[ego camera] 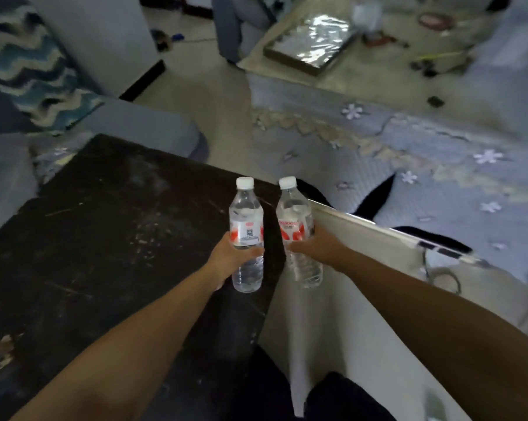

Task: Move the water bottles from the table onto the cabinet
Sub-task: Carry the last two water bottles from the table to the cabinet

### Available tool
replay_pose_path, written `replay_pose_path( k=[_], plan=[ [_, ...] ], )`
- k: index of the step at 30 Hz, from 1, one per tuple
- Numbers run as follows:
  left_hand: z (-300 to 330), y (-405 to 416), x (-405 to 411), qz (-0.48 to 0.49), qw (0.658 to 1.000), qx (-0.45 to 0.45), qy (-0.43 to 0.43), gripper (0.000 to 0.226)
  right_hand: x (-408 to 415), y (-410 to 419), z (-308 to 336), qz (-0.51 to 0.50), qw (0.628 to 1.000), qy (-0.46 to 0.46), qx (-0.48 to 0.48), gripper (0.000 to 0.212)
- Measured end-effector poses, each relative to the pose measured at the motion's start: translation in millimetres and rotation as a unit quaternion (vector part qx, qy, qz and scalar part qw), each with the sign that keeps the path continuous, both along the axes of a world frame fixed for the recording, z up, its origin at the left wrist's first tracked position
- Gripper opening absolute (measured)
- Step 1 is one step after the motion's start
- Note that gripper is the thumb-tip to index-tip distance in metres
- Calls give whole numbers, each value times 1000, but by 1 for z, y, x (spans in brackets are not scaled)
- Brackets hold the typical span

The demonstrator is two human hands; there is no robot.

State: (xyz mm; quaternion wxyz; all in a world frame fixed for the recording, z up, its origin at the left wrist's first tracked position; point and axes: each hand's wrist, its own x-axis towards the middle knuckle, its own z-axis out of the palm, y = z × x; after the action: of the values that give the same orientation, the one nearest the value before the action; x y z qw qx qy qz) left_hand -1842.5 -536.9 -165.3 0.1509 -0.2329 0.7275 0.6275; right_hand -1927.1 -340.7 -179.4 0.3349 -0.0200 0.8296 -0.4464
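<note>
Two clear plastic water bottles with white caps and red-and-white labels are held upright side by side. My left hand grips the left bottle around its lower middle. My right hand grips the right bottle the same way. Both bottles hang in the air above the right edge of a dark, scratched cabinet top. The table with its patterned cloth stands further off at the upper right.
A white panel leans beside the dark top on the right. On the table lie a foil-wrapped flat box and small blurred items. A grey sofa with a blue zigzag cushion is at the left. Pale floor runs between.
</note>
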Motion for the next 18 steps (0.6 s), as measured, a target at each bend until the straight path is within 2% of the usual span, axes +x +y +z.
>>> replay_pose_path(
  k=[9, 12, 15, 18],
  plan=[
    [-3, 203, -20, -234, 972, -18, 4, 42, 67, 231, 0, -222, 975, 14, -7, 58],
    [-10, 261, -13, -282, 959, -39, 3, 37, 102, 295, -2, -240, 971, 11, 9, 66],
    [-12, 325, 3, -338, 940, -31, 21, 32, 145, 364, -8, -297, 955, 10, 20, 84],
    [-18, 389, 22, -416, 908, -33, 24, 54, 200, 421, -12, -348, 937, 12, 43, 76]
  ],
)
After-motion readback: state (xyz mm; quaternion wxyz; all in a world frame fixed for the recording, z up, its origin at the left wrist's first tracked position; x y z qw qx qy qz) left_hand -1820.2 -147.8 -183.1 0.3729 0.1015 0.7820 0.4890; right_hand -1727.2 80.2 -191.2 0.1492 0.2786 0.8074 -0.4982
